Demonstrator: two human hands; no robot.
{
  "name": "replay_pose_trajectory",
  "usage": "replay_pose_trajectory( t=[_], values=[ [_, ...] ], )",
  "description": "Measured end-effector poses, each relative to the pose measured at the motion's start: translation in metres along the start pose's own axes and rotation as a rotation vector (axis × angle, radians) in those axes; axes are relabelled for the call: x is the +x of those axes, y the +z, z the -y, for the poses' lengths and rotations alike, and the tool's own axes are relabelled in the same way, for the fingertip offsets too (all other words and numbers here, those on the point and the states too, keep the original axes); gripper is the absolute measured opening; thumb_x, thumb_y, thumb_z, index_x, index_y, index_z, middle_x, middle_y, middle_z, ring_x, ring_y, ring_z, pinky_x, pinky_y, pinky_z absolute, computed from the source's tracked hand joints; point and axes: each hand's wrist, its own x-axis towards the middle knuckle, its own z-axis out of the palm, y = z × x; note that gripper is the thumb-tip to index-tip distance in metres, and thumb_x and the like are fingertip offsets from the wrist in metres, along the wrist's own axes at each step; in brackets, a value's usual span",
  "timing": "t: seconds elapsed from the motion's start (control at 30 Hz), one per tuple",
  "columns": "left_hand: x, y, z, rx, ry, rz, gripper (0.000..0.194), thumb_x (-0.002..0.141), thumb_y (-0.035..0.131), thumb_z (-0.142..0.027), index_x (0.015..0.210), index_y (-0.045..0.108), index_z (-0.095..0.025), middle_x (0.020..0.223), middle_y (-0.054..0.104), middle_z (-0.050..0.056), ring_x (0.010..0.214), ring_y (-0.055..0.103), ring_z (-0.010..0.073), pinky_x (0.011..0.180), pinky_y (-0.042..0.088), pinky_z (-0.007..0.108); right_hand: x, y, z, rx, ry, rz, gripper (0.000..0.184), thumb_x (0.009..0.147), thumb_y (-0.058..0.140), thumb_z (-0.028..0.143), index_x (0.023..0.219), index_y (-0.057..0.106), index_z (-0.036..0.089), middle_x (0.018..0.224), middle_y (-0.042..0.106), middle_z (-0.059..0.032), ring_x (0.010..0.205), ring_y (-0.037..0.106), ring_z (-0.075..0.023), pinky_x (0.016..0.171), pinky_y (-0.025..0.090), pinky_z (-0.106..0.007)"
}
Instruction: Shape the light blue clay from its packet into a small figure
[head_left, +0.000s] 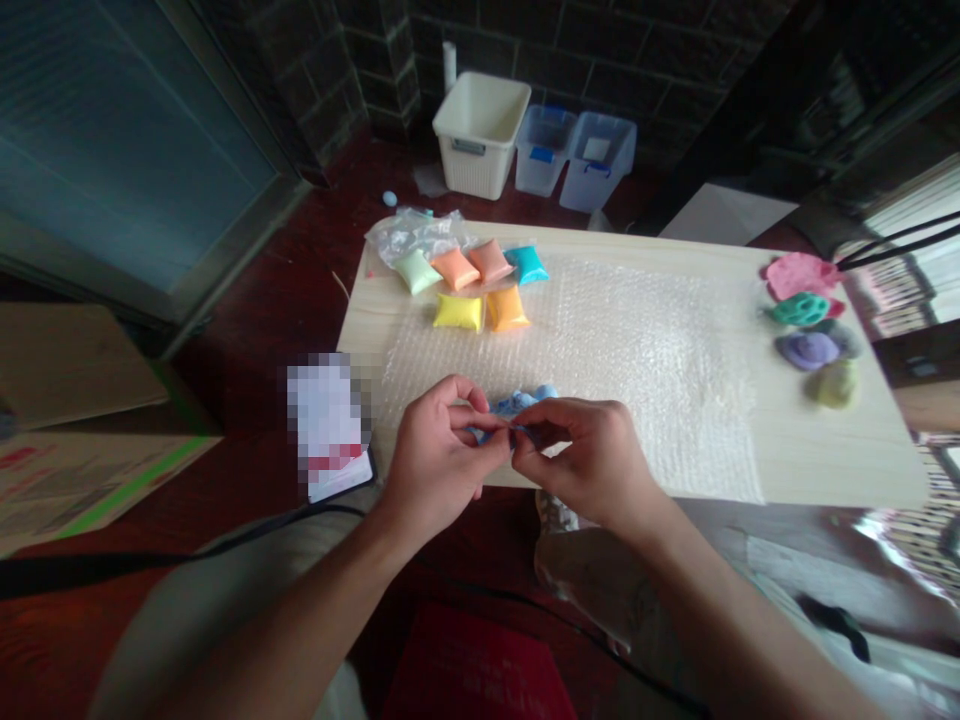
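My left hand (439,450) and my right hand (592,455) meet fingertip to fingertip over the near edge of the table. Both are closed in a pinch on a small bit of blue modelling clay, mostly hidden by the fingers. Just beyond the fingertips lies more blue clay (545,392) in a lumpy shape, partly covered by my hands. Under it is a sheet of bubble wrap (630,340). Farther back sit soft packets of clay: pale green (417,271), two orange-pink ones (491,262), teal (529,263), yellow (458,313) and orange (508,309).
Shaped clay pieces in pink (799,275), green (801,309), purple (808,349) and dull yellow (838,384) rest at the table's right end. Clear plastic bags (416,235) lie at the back left corner. A white bin (480,150) and two clear boxes (598,165) stand behind.
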Motion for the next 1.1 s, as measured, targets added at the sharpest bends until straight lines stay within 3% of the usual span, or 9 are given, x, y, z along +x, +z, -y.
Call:
replay_pose_trajectory(
  t=[0.13, 0.27, 0.37, 0.53, 0.67, 1.1],
  values=[
    [0.0, 0.003, 0.002, 0.018, 0.017, -0.019, 0.038, 0.074, 0.083, -0.018, 0.086, 0.047, -0.022, 0.076, 0.076, -0.003, 0.033, 0.051, 0.0049, 0.029, 0.034, 0.013, 0.001, 0.002, 0.003, -0.075, -0.042, -0.042, 0.017, 0.083, 0.064, 0.014, 0.082, 0.08, 0.017, 0.068, 0.077, -0.0012, 0.057, 0.07, -0.0143, 0.056, 0.05, -0.026],
    [0.002, 0.0, 0.003, -0.012, 0.014, 0.003, 0.039, 0.076, 0.084, -0.021, 0.091, 0.047, -0.023, 0.078, 0.077, -0.002, 0.033, 0.051, 0.0054, 0.029, 0.035, 0.014, 0.0, -0.002, 0.001, 0.076, -0.011, 0.014, 0.016, 0.089, 0.064, 0.016, 0.089, 0.08, 0.017, 0.074, 0.079, -0.0014, 0.06, 0.071, -0.0132, 0.055, 0.053, -0.023],
    [0.003, -0.002, 0.001, -0.027, 0.037, -0.001, 0.036, 0.081, 0.081, -0.022, 0.093, 0.047, -0.023, 0.078, 0.078, -0.002, 0.034, 0.052, 0.0055, 0.03, 0.035, 0.014, -0.001, -0.005, -0.001, 0.175, 0.02, 0.022, 0.018, 0.094, 0.067, 0.021, 0.106, 0.079, 0.016, 0.084, 0.081, -0.0041, 0.068, 0.076, -0.0157, 0.061, 0.059, -0.025],
    [0.003, -0.004, -0.004, -0.052, 0.036, 0.004, 0.036, 0.081, 0.081, -0.025, 0.094, 0.047, -0.023, 0.078, 0.077, -0.001, 0.034, 0.05, 0.0047, 0.031, 0.035, 0.014, 0.002, -0.011, -0.002, 0.042, -0.205, -0.01, 0.022, 0.095, 0.067, 0.014, 0.113, 0.078, 0.02, 0.105, 0.079, -0.0084, 0.09, 0.075, -0.0205, 0.078, 0.063, -0.034],
    [0.002, -0.005, -0.005, -0.039, 0.025, 0.028, 0.036, 0.082, 0.082, -0.026, 0.096, 0.048, -0.024, 0.077, 0.076, -0.002, 0.034, 0.051, 0.0051, 0.031, 0.034, 0.014, 0.004, -0.013, 0.0, -0.053, -0.315, 0.028, 0.022, 0.097, 0.063, 0.012, 0.112, 0.077, 0.019, 0.104, 0.075, -0.0111, 0.095, 0.073, -0.0229, 0.081, 0.062, -0.038],
    [-0.002, -0.006, -0.006, -0.064, -0.016, 0.065, 0.039, 0.08, 0.082, -0.022, 0.1, 0.049, -0.024, 0.079, 0.076, -0.001, 0.037, 0.051, 0.0057, 0.031, 0.034, 0.012, 0.002, -0.014, 0.003, 0.046, -0.229, 0.169, 0.017, 0.095, 0.063, 0.009, 0.107, 0.067, 0.02, 0.095, 0.068, -0.0052, 0.084, 0.066, -0.0184, 0.074, 0.055, -0.033]
  ],
)
